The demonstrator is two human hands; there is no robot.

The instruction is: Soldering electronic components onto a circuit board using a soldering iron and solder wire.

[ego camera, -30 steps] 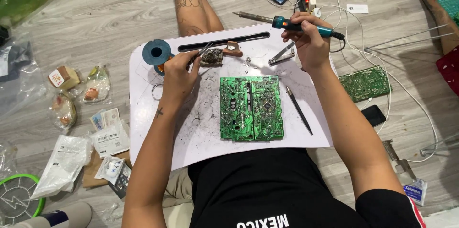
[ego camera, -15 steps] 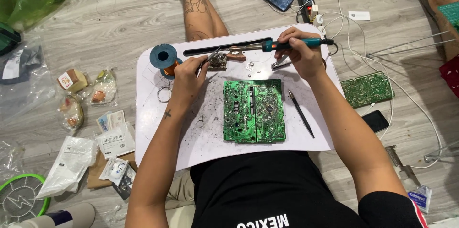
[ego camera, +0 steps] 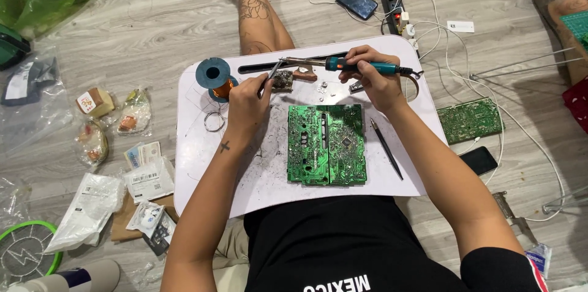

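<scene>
Two green rectangular circuit boards: one (ego camera: 327,144) on the white lap tray (ego camera: 202,151), one (ego camera: 470,120) on the grey plank floor. One teal-handled soldering iron (ego camera: 343,64), right hand (ego camera: 373,81) closed around it. Left hand (ego camera: 247,102) pinches thin metal tweezers (ego camera: 272,73), tips at a small dark component (ego camera: 282,81), its details unclear. One blue spool of copper wire (ego camera: 214,78).

We list a glossy green circuit board (ego camera: 327,144) on a smooth white plastic lap tray (ego camera: 202,157). The soldering iron (ego camera: 343,64) has a teal plastic handle and metal shaft; the floor (ego camera: 135,29) is matt grey wood-grain.
</scene>
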